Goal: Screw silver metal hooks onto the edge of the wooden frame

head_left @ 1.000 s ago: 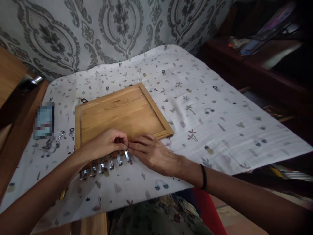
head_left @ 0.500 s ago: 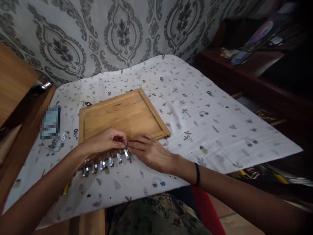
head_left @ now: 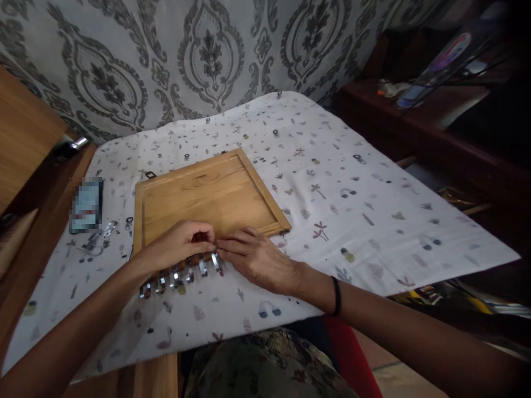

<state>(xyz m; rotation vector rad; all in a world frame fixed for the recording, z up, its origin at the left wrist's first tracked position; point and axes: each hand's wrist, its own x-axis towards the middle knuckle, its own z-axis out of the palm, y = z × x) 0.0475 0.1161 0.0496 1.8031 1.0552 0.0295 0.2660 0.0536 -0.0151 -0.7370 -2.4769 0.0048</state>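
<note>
Hardly anything has shifted since the earlier frames; both hands remain at the near edge of the wooden board (head_left: 207, 196), and only the view has drifted slightly. Left hand (head_left: 176, 246) is clenched into a fingertip pinch just above the row of metal hooks (head_left: 178, 276); whatever it pinches is hidden by the fingers, so I cannot tell what it holds. Right hand (head_left: 259, 258) lies released and flat, fingers extended, tips meeting the left fingertips beside the end hook (head_left: 215, 262); it grasps nothing that shows. The board lies flat on the cloth-covered bench (head_left: 365, 221), with the hooks lined along its near edge, closest to me. Judged step: fitting or adjusting the end hook, the left hand working a small part while the right steadies the spot. The next move calls for fine fingertip control; keep the right hand pressing so the board does not slide on the cloth; keep the pinch firm, since a small part dropped on the patterned cloth would be hard to find. Loose metal pieces (head_left: 97, 240) lie well apart, at the left of the bench.
</note>
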